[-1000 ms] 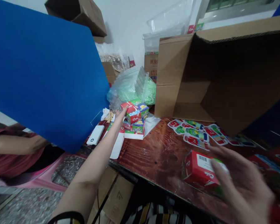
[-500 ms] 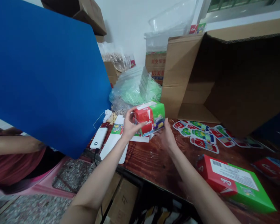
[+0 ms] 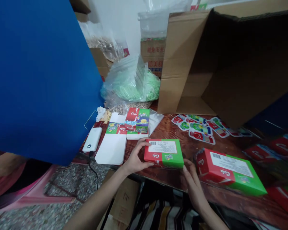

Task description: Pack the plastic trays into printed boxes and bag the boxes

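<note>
At the near edge of the wooden table [image 3: 168, 132], both hands meet on a red-and-green box [image 3: 164, 153] that lies flat with its barcode label up. The left hand [image 3: 134, 159] is clamped on the box's left end, thumb over the top and fingers round the side. This likely pins the box so it cannot slide off the edge. The right hand [image 3: 190, 177] comes in from 5 o'clock with its fingers against the near right corner. The thumb is hidden, so I cannot tell whether this hand grips or only braces. Held from opposite ends like this, the box seems squared and steadied.

At 3 o'clock of it, just apart, lies a second box [image 3: 230, 171], longer and label up. It appears set aside within easy reach.

Further off at 11 o'clock sits a stack of flat printed cartons [image 3: 134, 123], with a white blank [image 3: 111, 148] and a white power bank [image 3: 92, 143] on its cable to the left. At 1 o'clock printed cut-outs [image 3: 199, 129] are spread loosely.

Beyond them a clear bag of green material [image 3: 134, 84] stands at 12 o'clock, beside a large cardboard carton [image 3: 182, 64] tipped on its side with its mouth towards the table. A blue board [image 3: 38, 80] fills the 9 to 10 o'clock side, and part of another person in a red sleeve [image 3: 4, 182] shows below it.
</note>
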`<state>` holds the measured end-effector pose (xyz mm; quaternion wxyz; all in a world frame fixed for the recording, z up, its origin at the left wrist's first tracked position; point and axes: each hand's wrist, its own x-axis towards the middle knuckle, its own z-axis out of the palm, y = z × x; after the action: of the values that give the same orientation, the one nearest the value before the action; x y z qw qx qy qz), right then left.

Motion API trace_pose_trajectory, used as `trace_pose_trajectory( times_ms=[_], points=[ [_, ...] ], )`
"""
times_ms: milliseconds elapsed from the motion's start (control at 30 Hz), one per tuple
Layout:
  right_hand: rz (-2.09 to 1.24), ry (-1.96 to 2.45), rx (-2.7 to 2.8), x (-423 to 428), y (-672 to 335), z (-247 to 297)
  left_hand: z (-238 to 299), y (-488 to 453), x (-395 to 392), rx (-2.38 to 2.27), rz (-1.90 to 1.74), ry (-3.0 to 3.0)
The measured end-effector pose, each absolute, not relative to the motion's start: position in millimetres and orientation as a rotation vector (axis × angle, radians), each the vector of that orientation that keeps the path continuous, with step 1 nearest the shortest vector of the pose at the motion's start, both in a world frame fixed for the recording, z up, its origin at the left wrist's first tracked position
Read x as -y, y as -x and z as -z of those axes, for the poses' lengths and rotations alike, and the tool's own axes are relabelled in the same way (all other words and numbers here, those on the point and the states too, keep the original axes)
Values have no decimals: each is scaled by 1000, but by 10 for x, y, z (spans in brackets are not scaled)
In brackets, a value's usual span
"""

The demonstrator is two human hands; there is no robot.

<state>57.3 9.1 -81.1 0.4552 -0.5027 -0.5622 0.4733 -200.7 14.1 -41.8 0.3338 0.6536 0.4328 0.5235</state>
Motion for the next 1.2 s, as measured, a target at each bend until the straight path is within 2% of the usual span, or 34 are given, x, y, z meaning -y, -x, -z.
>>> trace_pose_trajectory(
  times_ms=[200, 267, 400, 500, 567, 667, 733, 900, 1067, 1200],
  points=[
    [-1136, 1447, 1274, -20, -587, 871, 269, 2046, -222, -1013, -1187, -1736],
    [-1117, 1463, 1280, 25, -610, 926, 209, 2094, -310, -1041, -1316, -1627],
    [-1076, 1443, 1333, 96, -644, 1014, 70, 2305, -626, -1686, -1901, -1249],
    [-1048, 1450, 1334, 105, -640, 1059, -75, 2436, -884, -2067, -1972, -1349],
    [-1030, 1453, 1342, 98, -630, 1083, -178, 2391, -1026, -2135, -1818, -1696],
    [-1001, 1441, 1375, 84, -619, 1111, -288, 2128, -1221, -1956, -1358, -2264],
    [-984, 1427, 1392, 79, -619, 1122, -320, 1950, -1363, -1943, -1051, -2407],
    [-981, 1418, 1398, 75, -636, 1108, -373, 2072, -1688, -2483, -650, -1860],
    [-1001, 1393, 1422, 66, -643, 1087, -369, 2521, -1750, -2416, -384, -1487],
    [-997, 1399, 1426, 56, -642, 1096, -231, 2702, -1694, -2364, -488, -1472]
  ],
)
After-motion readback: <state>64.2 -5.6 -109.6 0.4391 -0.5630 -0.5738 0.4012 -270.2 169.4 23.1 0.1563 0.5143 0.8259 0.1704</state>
